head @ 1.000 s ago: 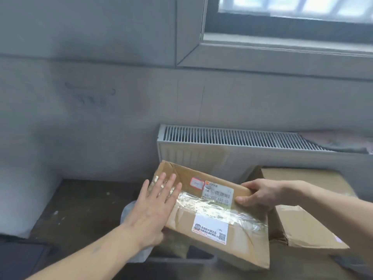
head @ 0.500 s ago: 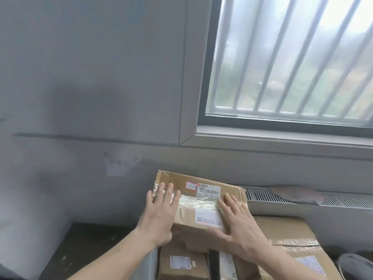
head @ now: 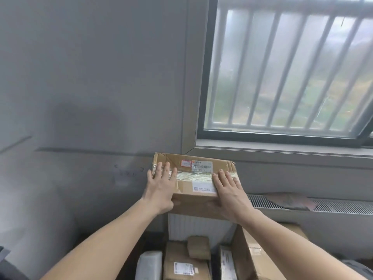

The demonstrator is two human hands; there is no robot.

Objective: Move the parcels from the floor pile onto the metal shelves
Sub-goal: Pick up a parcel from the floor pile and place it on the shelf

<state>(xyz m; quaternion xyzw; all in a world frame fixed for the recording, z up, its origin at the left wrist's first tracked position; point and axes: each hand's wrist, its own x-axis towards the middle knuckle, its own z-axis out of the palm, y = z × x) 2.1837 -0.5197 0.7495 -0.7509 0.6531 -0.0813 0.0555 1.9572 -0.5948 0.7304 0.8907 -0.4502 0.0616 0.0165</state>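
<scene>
I hold a flat brown cardboard parcel [head: 198,182] with clear tape and white labels up in front of the wall, below the window sill. My left hand [head: 161,188] grips its left end, fingers spread flat on top. My right hand [head: 230,194] grips its right end the same way. Beneath it on the floor lies the pile: a labelled brown box [head: 181,263], a small brown box [head: 198,247] on top of it, a grey plastic-wrapped parcel [head: 149,265] and a large tilted cardboard box [head: 260,255]. No metal shelves are in view.
A grey wall [head: 90,98] fills the left. A barred window [head: 282,67] sits upper right above a white radiator [head: 333,207], which has a pinkish cloth [head: 288,201] lying on it. A dark object [head: 12,269] shows at the lower left corner.
Both hands have lifted the parcel up from the pile to window-sill height, and my right hand shifted from its far edge onto its top. The view tilted upward.
</scene>
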